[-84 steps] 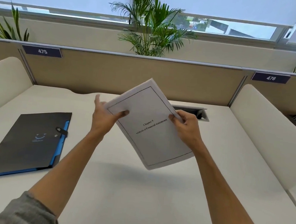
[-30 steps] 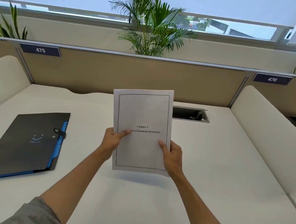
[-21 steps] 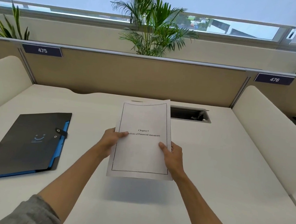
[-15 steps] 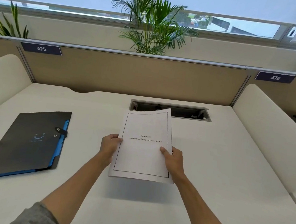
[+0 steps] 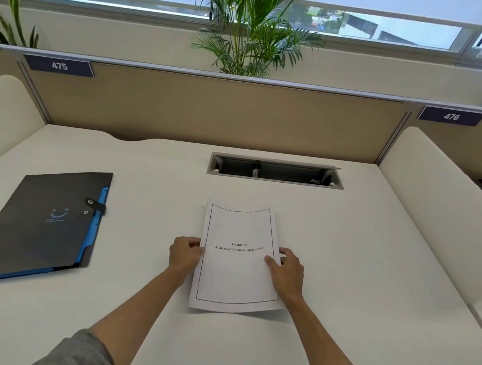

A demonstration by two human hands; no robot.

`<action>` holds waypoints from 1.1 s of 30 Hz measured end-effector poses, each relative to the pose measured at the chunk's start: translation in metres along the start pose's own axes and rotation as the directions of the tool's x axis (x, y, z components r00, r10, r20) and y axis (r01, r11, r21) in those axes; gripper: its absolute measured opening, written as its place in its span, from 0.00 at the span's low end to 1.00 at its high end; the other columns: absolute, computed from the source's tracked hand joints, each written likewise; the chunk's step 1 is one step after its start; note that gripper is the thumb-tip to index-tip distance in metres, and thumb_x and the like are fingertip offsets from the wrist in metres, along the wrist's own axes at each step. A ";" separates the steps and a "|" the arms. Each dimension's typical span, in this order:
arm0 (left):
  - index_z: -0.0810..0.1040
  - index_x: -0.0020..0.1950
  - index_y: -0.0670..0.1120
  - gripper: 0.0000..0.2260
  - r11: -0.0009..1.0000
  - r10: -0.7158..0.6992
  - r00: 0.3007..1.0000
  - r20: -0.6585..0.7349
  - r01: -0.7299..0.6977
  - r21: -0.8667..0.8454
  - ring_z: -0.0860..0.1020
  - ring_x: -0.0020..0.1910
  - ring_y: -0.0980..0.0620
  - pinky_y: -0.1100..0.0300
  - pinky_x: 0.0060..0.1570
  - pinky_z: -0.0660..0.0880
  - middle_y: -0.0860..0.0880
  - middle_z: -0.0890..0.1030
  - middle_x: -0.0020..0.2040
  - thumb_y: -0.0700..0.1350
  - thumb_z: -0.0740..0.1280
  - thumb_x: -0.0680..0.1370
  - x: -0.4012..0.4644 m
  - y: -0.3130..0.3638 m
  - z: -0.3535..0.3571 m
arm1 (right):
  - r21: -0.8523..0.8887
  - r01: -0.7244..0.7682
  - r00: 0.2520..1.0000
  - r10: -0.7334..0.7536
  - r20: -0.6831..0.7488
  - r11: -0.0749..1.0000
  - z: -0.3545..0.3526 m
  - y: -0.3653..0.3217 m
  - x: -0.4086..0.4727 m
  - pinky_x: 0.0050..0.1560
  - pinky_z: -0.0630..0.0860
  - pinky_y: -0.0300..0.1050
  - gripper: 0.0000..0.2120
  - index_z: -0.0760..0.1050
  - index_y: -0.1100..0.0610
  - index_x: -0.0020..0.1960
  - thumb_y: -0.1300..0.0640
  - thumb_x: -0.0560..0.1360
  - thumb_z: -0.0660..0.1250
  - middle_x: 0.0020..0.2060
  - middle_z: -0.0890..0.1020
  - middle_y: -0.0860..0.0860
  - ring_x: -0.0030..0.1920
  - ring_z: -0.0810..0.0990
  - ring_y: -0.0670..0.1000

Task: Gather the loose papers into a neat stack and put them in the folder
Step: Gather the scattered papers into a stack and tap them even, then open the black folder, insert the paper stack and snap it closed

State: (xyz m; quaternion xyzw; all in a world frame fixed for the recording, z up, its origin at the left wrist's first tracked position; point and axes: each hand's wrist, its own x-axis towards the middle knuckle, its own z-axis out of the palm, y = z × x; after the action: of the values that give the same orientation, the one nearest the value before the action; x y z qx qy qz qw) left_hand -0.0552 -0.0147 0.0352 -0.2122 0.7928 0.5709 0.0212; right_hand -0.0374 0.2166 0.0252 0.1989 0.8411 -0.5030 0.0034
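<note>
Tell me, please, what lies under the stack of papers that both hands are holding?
Under the papers only the white desk shows around their edges. The left hand and right hand grip the sides. Anything beneath the top sheet is covered.

Head view — forward, down at desk (image 5: 342, 282).

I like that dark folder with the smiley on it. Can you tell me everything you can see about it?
The folder is flat and dark grey to black, and looks like matte plastic. A small pale blue smile mark with tiny lettering, too small to read, sits on its cover. Bright blue inner edges show along its right and near sides. A short dark strap with a round snap reaches over the right edge. It is closed and lies slantwise on the white desk, left of the papers. Neither hand touches it.
</note>
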 end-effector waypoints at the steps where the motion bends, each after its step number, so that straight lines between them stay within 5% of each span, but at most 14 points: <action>1: 0.81 0.38 0.49 0.11 1.000 0.008 1.000 0.003 -0.008 0.020 0.75 0.39 0.51 0.68 0.40 0.70 0.52 0.80 0.35 0.32 0.69 0.72 0.000 0.000 0.000 | -0.005 -0.005 1.000 0.005 -0.002 1.000 -0.001 0.001 0.000 0.57 0.75 0.47 0.18 0.76 0.56 0.62 0.53 0.74 0.72 0.55 0.83 0.55 0.57 0.80 0.56; 5: 0.79 0.37 0.45 0.09 0.990 0.042 0.999 0.025 -0.045 0.131 0.71 0.33 0.49 0.63 0.35 0.66 0.51 0.75 0.30 0.32 0.67 0.71 -0.002 0.000 0.001 | -0.081 -0.006 1.000 0.004 -0.018 0.997 -0.006 0.002 0.000 0.47 0.71 0.43 0.18 0.78 0.57 0.60 0.52 0.73 0.73 0.47 0.83 0.50 0.45 0.78 0.51; 10: 0.65 0.32 0.47 0.15 0.956 0.071 0.994 0.082 -0.092 0.277 0.63 0.36 0.47 0.59 0.39 0.59 0.47 0.68 0.34 0.30 0.64 0.70 -0.002 0.002 0.001 | -0.238 -0.014 1.000 0.012 -0.009 0.971 -0.010 0.004 0.000 0.55 0.74 0.48 0.23 0.76 0.55 0.63 0.45 0.72 0.71 0.57 0.83 0.51 0.57 0.80 0.56; 14: 0.60 0.32 0.45 0.15 0.947 0.072 0.992 0.104 -0.101 0.305 0.59 0.34 0.48 0.58 0.37 0.55 0.48 0.62 0.31 0.31 0.63 0.71 0.000 0.004 0.000 | -0.421 -0.034 0.999 0.014 -0.051 0.906 -0.010 -0.006 0.000 0.50 0.74 0.46 0.24 0.77 0.56 0.49 0.34 0.73 0.64 0.52 0.82 0.52 0.52 0.80 0.58; 19: 0.63 0.33 0.49 0.16 0.968 0.041 0.996 0.082 -0.060 0.244 0.65 0.36 0.49 0.58 0.36 0.59 0.46 0.68 0.34 0.38 0.66 0.74 0.006 0.002 -0.008 | -0.533 0.041 0.985 -0.122 -0.118 0.845 -0.001 -0.022 -0.005 0.55 0.70 0.51 0.29 0.74 0.57 0.64 0.36 0.74 0.63 0.61 0.76 0.53 0.62 0.73 0.56; 21: 0.67 0.36 0.53 0.13 0.972 0.039 0.997 0.068 -0.054 0.230 0.70 0.42 0.48 0.58 0.42 0.65 0.45 0.72 0.40 0.40 0.66 0.76 0.007 -0.001 -0.016 | -0.527 0.139 0.974 -0.211 -0.079 0.839 0.008 -0.027 -0.010 0.59 0.70 0.51 0.28 0.73 0.56 0.67 0.39 0.74 0.64 0.64 0.75 0.52 0.64 0.72 0.55; 23: 0.78 0.50 0.48 0.04 0.978 0.037 0.999 0.038 -0.044 0.205 0.75 0.47 0.45 0.56 0.52 0.71 0.46 0.77 0.45 0.41 0.66 0.77 0.011 -0.007 -0.026 | -0.457 0.238 0.961 -0.275 -0.015 0.857 0.019 -0.031 -0.014 0.61 0.70 0.50 0.25 0.73 0.56 0.66 0.42 0.75 0.66 0.64 0.75 0.50 0.65 0.73 0.53; 25: 0.77 0.62 0.43 0.13 0.978 0.052 0.999 -0.013 -0.048 0.202 0.77 0.49 0.47 0.54 0.55 0.73 0.46 0.79 0.47 0.42 0.67 0.77 0.014 -0.012 -0.036 | -0.380 0.329 0.942 -0.329 0.066 0.865 0.032 -0.035 -0.017 0.60 0.71 0.48 0.23 0.74 0.54 0.66 0.45 0.75 0.67 0.64 0.76 0.49 0.64 0.74 0.52; 33: 0.79 0.59 0.45 0.10 0.971 0.205 0.967 -0.152 -0.182 0.154 0.78 0.45 0.49 0.59 0.45 0.74 0.46 0.80 0.49 0.41 0.67 0.79 0.026 -0.013 -0.093 | -0.263 0.480 0.870 -0.416 0.265 0.837 0.094 -0.063 -0.032 0.58 0.75 0.48 0.22 0.73 0.52 0.67 0.46 0.75 0.67 0.63 0.76 0.47 0.61 0.77 0.49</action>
State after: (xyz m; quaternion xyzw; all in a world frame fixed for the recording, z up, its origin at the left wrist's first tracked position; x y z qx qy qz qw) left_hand -0.0553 -0.1108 0.0488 -0.1787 0.8465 0.4940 -0.0862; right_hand -0.0476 0.1002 0.0383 -0.0584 0.9299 -0.3632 0.0003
